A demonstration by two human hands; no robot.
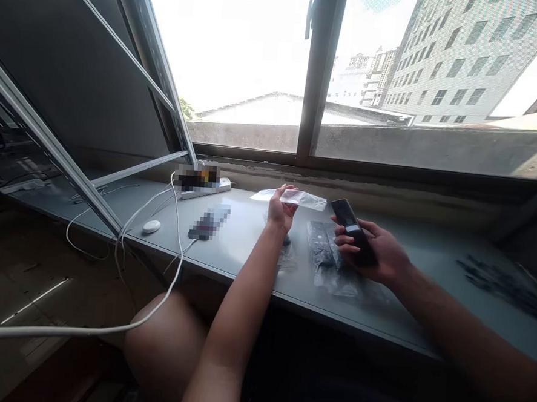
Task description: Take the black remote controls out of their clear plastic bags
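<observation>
My left hand [280, 212] is raised above the grey counter [239, 241] and pinches a clear plastic bag [296, 197], which lies out flat to the right. My right hand [374, 250] grips a black remote control [351, 229], its top end pointing up and away. Just below that hand, more black remotes in clear bags [326, 253] lie on the counter. Another clear bag lies under my left wrist.
A white power strip [203, 185] with white cables [157, 230] sits at the back left, by a small white puck [151, 226] and a blurred phone [209, 223]. Dark items [504, 279] lie at the far right. A window runs behind; a metal frame [53, 145] slants at left.
</observation>
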